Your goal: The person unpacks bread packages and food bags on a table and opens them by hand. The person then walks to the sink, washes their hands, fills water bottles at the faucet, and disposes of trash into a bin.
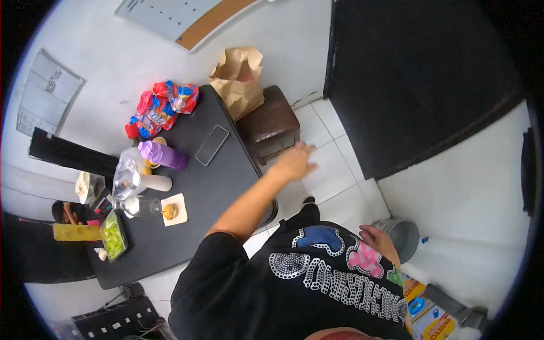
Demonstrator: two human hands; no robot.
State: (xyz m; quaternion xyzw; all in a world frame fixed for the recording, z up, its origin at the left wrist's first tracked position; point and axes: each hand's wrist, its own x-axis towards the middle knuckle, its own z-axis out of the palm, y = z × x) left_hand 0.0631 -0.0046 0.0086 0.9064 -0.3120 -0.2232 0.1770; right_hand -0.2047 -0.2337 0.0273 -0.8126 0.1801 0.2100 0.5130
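Note:
My left hand reaches out past the table's edge, over the tiled floor. Its fingers are spread and slightly smeared, with nothing in them. Nearest to it is a brown padded stool, and a brown paper bag with an open top stands on it. On the black table, a phone lies flat a little to the left of that hand. Low in front of my printed black shirt is my right hand, its fingers loosely extended and apparently holding nothing.
Red-and-blue packages, a purple bottle, a white tumbler, a clear jar, food on a square paper and a tub of green leaves crowd the table. A grey bucket stands at right. Part of another person shows at left.

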